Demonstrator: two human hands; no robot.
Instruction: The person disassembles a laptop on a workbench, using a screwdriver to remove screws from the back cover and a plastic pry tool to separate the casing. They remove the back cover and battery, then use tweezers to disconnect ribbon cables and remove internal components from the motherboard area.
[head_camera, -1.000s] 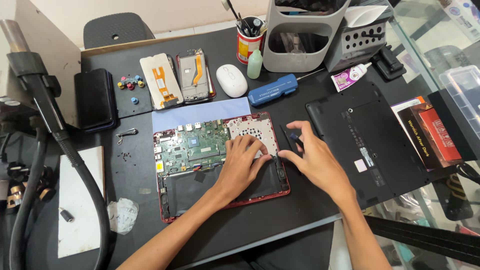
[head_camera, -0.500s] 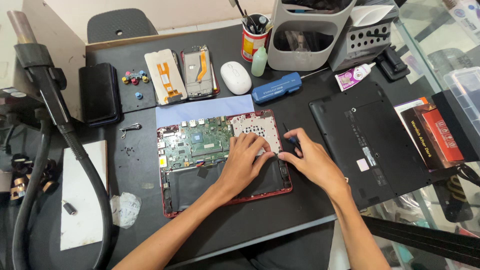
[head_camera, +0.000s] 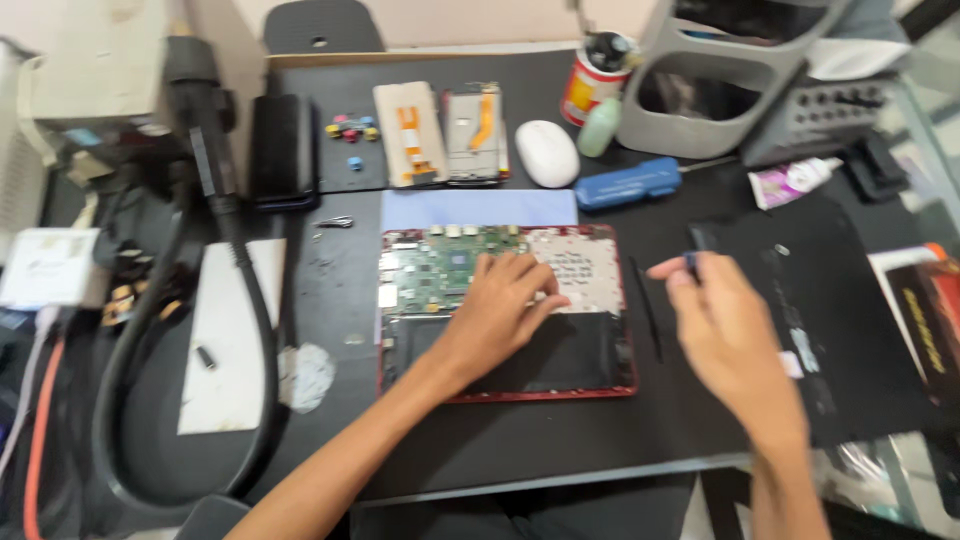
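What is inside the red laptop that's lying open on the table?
Inside the red laptop you can see a green circuit board, a silvery plate and a flat black part. The left hand rests on the middle, so what is under it is hidden.

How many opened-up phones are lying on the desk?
2: one phone with an orange ribbon, and a second phone touching its right side, both behind the opened laptop. Others may be hidden.

Two hands (head_camera: 500, 305), one opened laptop (head_camera: 505, 312)
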